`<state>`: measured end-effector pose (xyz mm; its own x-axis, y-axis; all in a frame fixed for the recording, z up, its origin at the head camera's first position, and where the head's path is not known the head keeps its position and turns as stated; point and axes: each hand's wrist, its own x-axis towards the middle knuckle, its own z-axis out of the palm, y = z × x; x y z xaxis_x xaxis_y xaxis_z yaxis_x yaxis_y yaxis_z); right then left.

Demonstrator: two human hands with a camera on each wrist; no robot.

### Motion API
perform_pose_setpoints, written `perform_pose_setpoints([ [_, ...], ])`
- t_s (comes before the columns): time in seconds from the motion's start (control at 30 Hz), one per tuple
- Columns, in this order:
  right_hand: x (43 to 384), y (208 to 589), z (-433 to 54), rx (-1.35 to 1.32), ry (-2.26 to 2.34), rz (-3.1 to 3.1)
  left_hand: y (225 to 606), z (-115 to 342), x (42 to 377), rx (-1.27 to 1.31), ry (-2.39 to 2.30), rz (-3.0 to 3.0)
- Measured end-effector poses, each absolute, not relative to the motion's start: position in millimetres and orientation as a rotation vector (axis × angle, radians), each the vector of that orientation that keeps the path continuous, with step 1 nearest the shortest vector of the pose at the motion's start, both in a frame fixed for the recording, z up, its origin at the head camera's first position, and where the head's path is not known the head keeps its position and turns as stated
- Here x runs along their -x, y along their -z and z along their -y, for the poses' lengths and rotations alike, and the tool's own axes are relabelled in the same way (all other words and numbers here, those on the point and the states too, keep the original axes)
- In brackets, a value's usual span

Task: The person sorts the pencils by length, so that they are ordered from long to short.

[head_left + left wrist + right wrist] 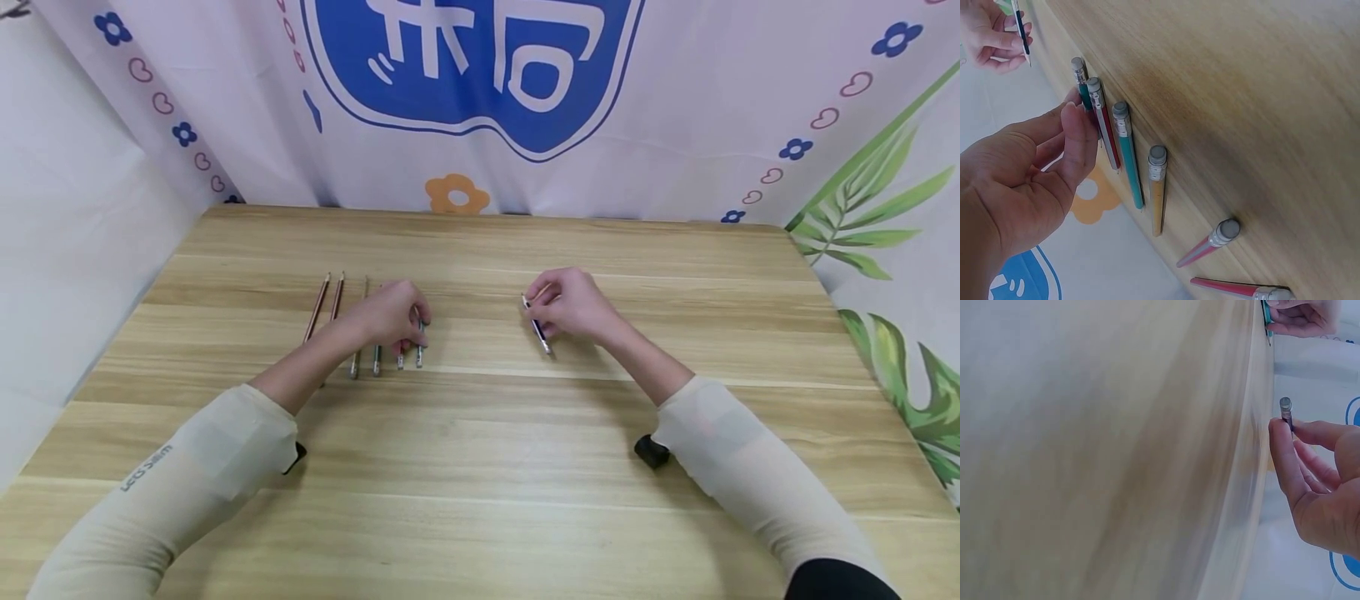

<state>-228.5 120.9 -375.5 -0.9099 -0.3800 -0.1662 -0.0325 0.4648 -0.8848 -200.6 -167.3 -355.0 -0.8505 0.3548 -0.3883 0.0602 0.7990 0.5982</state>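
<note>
My left hand is at the right end of a row of pencils, its thumb and fingers pinching a teal pencil. Right beside the fingertips lies a red-and-silver pencil. A second teal pencil and a yellowish pencil follow in the row. My right hand, apart from the row on the right, pinches a dark blue pencil with its eraser end toward me. In the right wrist view that pencil's grey eraser sticks up past the thumb and finger.
Two reddish pencils, one of them a pink-red pencil, lie slanted at the row's left end, partly behind the left forearm in the head view. The wooden table runs back to a white printed cloth. A leaf-patterned cloth hangs on the right.
</note>
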Motion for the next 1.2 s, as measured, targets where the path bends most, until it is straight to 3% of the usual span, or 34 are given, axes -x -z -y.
perform_pose_setpoints([
  [1.2,225.3,376.6,-82.0,0.429,1.400,-2.329,357.5,167.4,200.8,-0.341,-0.828,-2.506],
])
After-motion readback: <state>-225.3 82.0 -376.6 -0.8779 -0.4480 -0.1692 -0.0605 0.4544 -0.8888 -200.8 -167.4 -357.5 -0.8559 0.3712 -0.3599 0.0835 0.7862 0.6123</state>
